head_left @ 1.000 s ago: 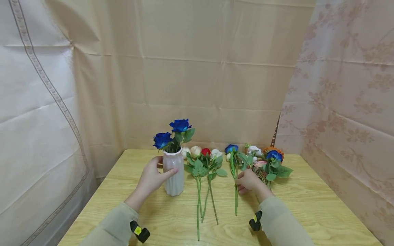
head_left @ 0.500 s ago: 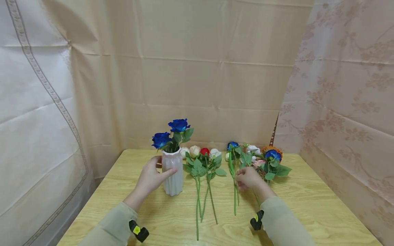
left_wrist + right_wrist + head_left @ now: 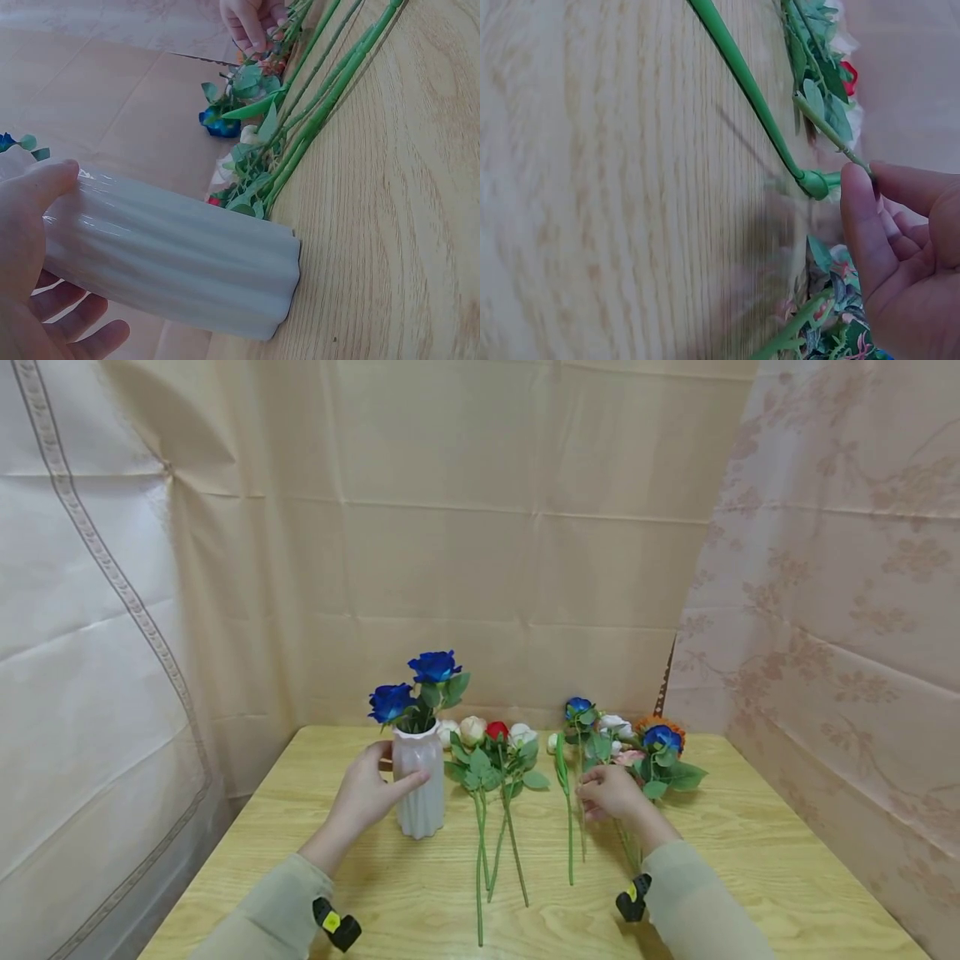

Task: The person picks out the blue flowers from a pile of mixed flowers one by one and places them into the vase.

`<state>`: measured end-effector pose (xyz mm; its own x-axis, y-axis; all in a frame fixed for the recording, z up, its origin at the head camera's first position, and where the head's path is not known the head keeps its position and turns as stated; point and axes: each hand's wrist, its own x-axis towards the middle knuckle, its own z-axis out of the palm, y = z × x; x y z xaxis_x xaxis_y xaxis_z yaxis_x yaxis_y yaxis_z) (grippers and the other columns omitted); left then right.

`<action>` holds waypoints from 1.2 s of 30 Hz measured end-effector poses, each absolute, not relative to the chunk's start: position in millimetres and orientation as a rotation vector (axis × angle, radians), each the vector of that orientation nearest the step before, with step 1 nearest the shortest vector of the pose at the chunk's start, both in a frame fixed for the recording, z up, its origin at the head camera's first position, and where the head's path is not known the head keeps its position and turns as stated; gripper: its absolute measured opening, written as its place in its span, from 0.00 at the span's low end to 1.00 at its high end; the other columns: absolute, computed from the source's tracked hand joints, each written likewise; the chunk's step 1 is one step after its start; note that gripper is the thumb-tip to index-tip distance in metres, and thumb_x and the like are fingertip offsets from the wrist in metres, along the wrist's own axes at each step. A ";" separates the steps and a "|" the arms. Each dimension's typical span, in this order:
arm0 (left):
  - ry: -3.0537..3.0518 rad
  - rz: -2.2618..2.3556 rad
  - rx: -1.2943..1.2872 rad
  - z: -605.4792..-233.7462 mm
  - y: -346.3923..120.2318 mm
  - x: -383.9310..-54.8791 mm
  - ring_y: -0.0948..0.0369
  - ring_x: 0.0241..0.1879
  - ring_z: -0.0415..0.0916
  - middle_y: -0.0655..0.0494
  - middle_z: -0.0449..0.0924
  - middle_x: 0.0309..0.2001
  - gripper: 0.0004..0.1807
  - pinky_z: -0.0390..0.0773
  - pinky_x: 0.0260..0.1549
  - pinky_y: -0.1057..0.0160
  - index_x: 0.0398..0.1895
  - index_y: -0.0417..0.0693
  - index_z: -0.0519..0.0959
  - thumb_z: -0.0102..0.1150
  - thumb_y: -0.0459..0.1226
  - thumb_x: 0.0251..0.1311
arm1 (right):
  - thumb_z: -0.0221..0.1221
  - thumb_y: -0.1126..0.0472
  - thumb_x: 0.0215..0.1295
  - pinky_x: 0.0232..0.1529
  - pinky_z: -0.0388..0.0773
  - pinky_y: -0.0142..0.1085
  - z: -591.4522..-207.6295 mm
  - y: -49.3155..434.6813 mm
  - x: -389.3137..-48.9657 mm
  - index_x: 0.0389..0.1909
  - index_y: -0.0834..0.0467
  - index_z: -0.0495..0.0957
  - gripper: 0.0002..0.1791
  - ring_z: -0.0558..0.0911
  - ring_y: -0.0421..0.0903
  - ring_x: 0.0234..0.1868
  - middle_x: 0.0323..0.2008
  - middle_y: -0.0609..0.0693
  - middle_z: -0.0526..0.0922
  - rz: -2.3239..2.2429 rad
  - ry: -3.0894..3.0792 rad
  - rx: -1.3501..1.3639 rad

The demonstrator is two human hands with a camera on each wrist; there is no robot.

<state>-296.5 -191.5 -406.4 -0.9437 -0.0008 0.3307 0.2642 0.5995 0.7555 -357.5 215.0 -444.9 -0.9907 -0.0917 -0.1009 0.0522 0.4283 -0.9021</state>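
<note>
My left hand grips the white fluted vase, thumb across its front and fingers behind. The vase stands upright on the table with two blue roses in it. Between thumb and forefinger, my right hand pinches the thin stem of another blue rose. In the right wrist view that stem is raised off the wood, and its flower is out of sight. Just left of this hand lies a thick green stem with a long leaf and a pale bud.
Right of the vase lie several flowers, among them a red one and a cream one, stems toward me. Behind my right hand is a pile with a blue rose and an orange flower. A beige curtain hangs behind the table.
My right hand has lifted the blue rose slightly; its flower has shifted right and up, away from the green stem beside it. My left hand stays on the vase.
</note>
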 end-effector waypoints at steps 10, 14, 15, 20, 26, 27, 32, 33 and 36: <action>-2.529 -1.279 -0.205 -408.5 -192.9 -297.8 0.50 0.53 0.77 0.49 0.78 0.55 0.45 0.83 0.45 0.50 0.65 0.45 0.71 0.71 0.64 0.53 | 0.58 0.70 0.72 0.32 0.87 0.45 -437.4 219.2 -355.8 0.54 0.73 0.71 0.15 0.82 0.50 0.31 0.38 0.63 0.79 -1.682 2.551 -0.056; -2.534 -1.275 -0.200 -409.3 -193.5 -298.4 0.50 0.53 0.77 0.49 0.77 0.55 0.46 0.83 0.46 0.50 0.66 0.45 0.71 0.71 0.64 0.53 | 0.59 0.69 0.72 0.35 0.87 0.47 -434.9 219.6 -358.2 0.51 0.71 0.72 0.12 0.83 0.51 0.33 0.38 0.61 0.79 -1.704 2.564 -0.080; -2.535 -1.273 -0.199 -409.4 -193.7 -298.6 0.50 0.53 0.77 0.49 0.77 0.55 0.46 0.83 0.46 0.50 0.66 0.45 0.71 0.71 0.64 0.53 | 0.59 0.69 0.72 0.35 0.87 0.47 -434.5 219.6 -358.6 0.52 0.71 0.72 0.12 0.83 0.51 0.33 0.39 0.62 0.79 -1.707 2.564 -0.084; -2.535 -1.270 -0.205 -409.7 -194.0 -299.3 0.50 0.53 0.77 0.49 0.78 0.55 0.45 0.83 0.46 0.50 0.66 0.45 0.71 0.71 0.64 0.53 | 0.59 0.69 0.73 0.36 0.87 0.47 -431.9 219.3 -358.7 0.54 0.71 0.70 0.14 0.83 0.51 0.35 0.41 0.64 0.79 -1.727 2.581 -0.079; -2.536 -1.267 -0.212 -410.7 -193.9 -300.0 0.50 0.53 0.77 0.49 0.78 0.55 0.45 0.83 0.45 0.50 0.65 0.45 0.71 0.71 0.64 0.53 | 0.58 0.70 0.73 0.36 0.87 0.45 -428.0 219.9 -358.8 0.55 0.70 0.70 0.14 0.84 0.53 0.37 0.41 0.63 0.79 -1.776 2.602 -0.095; -2.535 -1.267 -0.211 -410.7 -193.8 -300.2 0.50 0.53 0.77 0.49 0.78 0.55 0.45 0.83 0.45 0.50 0.65 0.45 0.71 0.71 0.64 0.53 | 0.59 0.69 0.73 0.36 0.87 0.44 -427.2 220.1 -359.2 0.55 0.70 0.70 0.14 0.84 0.52 0.36 0.41 0.62 0.79 -1.780 2.609 -0.097; -2.534 -1.276 -0.205 -410.6 -193.9 -300.6 0.49 0.53 0.77 0.48 0.78 0.55 0.46 0.83 0.46 0.49 0.65 0.44 0.71 0.71 0.64 0.53 | 0.61 0.69 0.71 0.36 0.87 0.44 -424.4 219.1 -360.9 0.54 0.69 0.71 0.15 0.84 0.50 0.36 0.40 0.58 0.77 -1.783 2.659 -0.130; -2.534 -1.276 -0.204 -410.7 -193.9 -300.7 0.50 0.53 0.77 0.48 0.78 0.55 0.46 0.83 0.46 0.49 0.65 0.44 0.71 0.71 0.64 0.53 | 0.61 0.69 0.71 0.35 0.87 0.43 -424.0 218.5 -360.9 0.54 0.68 0.72 0.14 0.84 0.50 0.36 0.40 0.58 0.77 -1.783 2.671 -0.141; -2.534 -1.280 -0.203 -410.8 -194.0 -300.7 0.49 0.53 0.77 0.48 0.77 0.55 0.46 0.83 0.46 0.50 0.65 0.44 0.71 0.71 0.64 0.53 | 0.61 0.69 0.71 0.35 0.87 0.44 -423.1 216.8 -360.4 0.51 0.66 0.74 0.12 0.85 0.50 0.37 0.39 0.57 0.77 -1.781 2.708 -0.172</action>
<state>-300.7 -194.0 -410.8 -0.9468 -0.0063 0.3218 0.2552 0.5944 0.7626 -360.4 216.8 -423.1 -0.9890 -0.0314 0.1447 -0.1453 0.3938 -0.9076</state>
